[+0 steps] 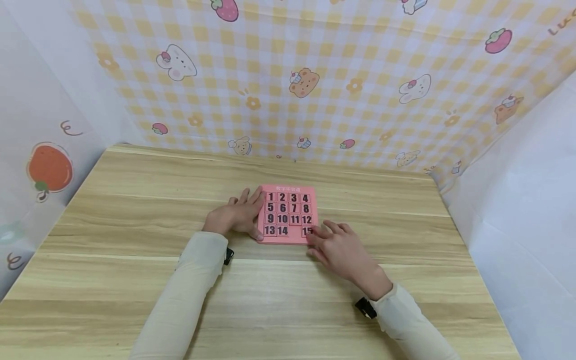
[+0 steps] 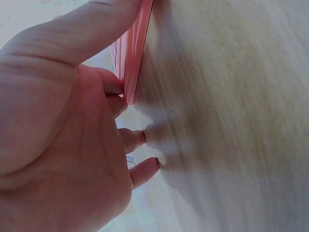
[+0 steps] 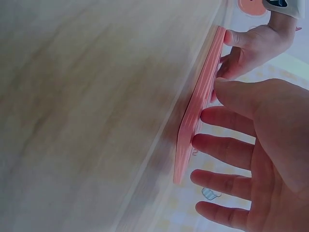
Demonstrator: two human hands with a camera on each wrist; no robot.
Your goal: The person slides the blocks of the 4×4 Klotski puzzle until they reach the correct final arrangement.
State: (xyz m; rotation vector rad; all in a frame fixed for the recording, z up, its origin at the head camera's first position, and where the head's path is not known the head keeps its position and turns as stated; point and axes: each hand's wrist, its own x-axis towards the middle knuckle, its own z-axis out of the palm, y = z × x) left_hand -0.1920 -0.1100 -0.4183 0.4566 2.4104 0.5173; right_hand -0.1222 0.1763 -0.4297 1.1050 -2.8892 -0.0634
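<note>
A pink number slide puzzle (image 1: 294,240) lies flat on the wooden table, its black-numbered tiles in rows from 1 at top left. The bottom row reads 13, 14, a gap, then the 15 tile (image 1: 307,231) at the right corner. Along the puzzle's left edge rests my left hand (image 1: 240,216), fingers spread, with the thumb at the lower left corner. My right hand (image 1: 339,250) is at the lower right corner, a fingertip over the 15 tile. In the right wrist view, its fingers (image 3: 224,147) are extended beside the puzzle's pink side (image 3: 200,106).
The wooden table (image 1: 288,310) meets a yellow checked cloth (image 1: 333,115) with cartoon prints at the back. White printed sheets stand at the left (image 1: 40,110) and right (image 1: 526,165). A black strap piece (image 1: 366,307) shows at the right wrist.
</note>
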